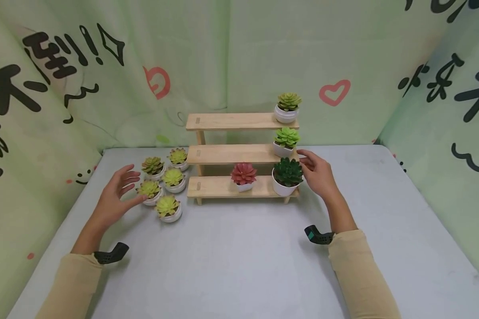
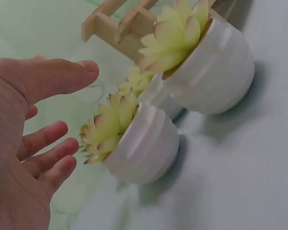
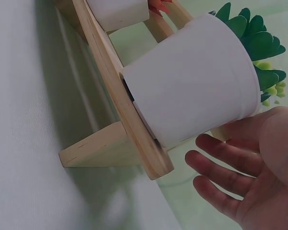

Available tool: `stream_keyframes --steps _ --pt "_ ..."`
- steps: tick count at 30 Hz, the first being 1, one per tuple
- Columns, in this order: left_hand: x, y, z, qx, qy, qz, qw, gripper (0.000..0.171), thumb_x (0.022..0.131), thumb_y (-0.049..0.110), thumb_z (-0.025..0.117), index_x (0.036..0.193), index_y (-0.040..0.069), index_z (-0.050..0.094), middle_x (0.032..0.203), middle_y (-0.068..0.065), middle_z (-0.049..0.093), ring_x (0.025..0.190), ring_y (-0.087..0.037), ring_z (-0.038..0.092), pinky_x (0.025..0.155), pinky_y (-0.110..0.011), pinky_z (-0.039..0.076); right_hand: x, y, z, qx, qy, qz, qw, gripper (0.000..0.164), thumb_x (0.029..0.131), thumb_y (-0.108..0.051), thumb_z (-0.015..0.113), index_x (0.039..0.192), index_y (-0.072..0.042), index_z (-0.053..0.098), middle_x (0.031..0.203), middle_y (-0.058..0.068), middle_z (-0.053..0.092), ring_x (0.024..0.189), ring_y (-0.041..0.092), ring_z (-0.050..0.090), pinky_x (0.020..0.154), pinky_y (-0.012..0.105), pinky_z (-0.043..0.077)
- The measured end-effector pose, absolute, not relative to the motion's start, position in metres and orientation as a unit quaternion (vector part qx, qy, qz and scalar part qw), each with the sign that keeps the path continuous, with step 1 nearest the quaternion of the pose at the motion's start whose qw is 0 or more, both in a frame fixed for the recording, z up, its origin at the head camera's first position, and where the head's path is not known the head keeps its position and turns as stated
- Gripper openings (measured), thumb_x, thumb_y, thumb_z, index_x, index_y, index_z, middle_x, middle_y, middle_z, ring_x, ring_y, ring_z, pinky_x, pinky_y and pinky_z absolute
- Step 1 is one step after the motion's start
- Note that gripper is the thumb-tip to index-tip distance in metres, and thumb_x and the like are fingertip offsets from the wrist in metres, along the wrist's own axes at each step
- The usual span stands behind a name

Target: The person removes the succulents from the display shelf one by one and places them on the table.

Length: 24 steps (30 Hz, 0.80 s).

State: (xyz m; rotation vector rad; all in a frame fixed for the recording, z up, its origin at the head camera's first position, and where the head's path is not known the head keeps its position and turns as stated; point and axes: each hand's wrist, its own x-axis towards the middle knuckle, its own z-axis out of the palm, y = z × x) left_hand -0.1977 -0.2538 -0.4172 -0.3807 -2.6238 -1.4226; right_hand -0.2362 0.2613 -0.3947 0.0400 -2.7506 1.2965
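My left hand [image 1: 113, 199] hovers with spread fingers beside several yellow-green potted succulents [image 1: 166, 206] in white ribbed pots. In the left wrist view its thumb is apart from the nearest pot [image 2: 213, 69]. My right hand [image 1: 318, 175] is at the right end of a three-tier wooden stand [image 1: 223, 190], close against the dark green succulent [image 1: 288, 172] on the bottom tier. The right wrist view shows its loosely bent fingers beside that plant's white pot [image 3: 192, 81], not wrapped around it; whether the thumb side touches the pot, I cannot tell.
A red succulent [image 1: 244, 173] shares the bottom tier. Bright green [image 1: 286, 138] and yellow-green [image 1: 289, 102] succulents stand at the right ends of the middle and top tiers. All this is on a white table [image 1: 239, 261], with a printed green curtain [image 1: 263, 53] behind and at both sides.
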Motion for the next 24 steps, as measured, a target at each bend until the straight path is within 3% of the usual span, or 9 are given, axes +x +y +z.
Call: stream_keyframes --steps 7,14,24 --pt "-0.194 -0.247 -0.409 -0.145 -0.866 -0.473 0.073 0.085 0.083 0.01 0.075 0.152 0.019 0.026 0.142 -0.018 0.046 0.129 -0.025 0.045 0.097 0.002 0.034 -0.236 0.261 -0.395 0.014 -0.903 0.427 0.052 0.041 0.101 -0.011 0.048 0.142 -0.007 0.046 0.124 0.025 0.062 0.116 0.038 0.061 0.099 0.05 0.05" --pt "-0.193 -0.241 -0.401 -0.172 -0.855 -0.481 0.09 0.084 0.082 0.005 0.076 0.151 0.017 0.029 0.139 -0.023 0.046 0.124 0.004 0.046 0.099 0.0 0.036 -0.236 0.261 -0.395 0.017 -0.901 0.429 0.056 0.04 0.101 -0.011 0.049 0.141 -0.006 0.047 0.123 0.025 0.063 0.116 0.037 0.061 0.099 0.05 0.05" --pt "-0.196 -0.223 -0.398 -0.197 -0.841 -0.496 0.087 0.079 0.083 0.002 0.073 0.149 0.014 0.032 0.135 -0.024 0.048 0.122 0.002 0.046 0.1 -0.004 0.039 -0.237 0.261 -0.396 0.02 -0.901 0.428 0.06 0.041 0.101 -0.011 0.048 0.141 -0.006 0.047 0.122 0.024 0.064 0.116 0.037 0.061 0.099 0.05 0.051"
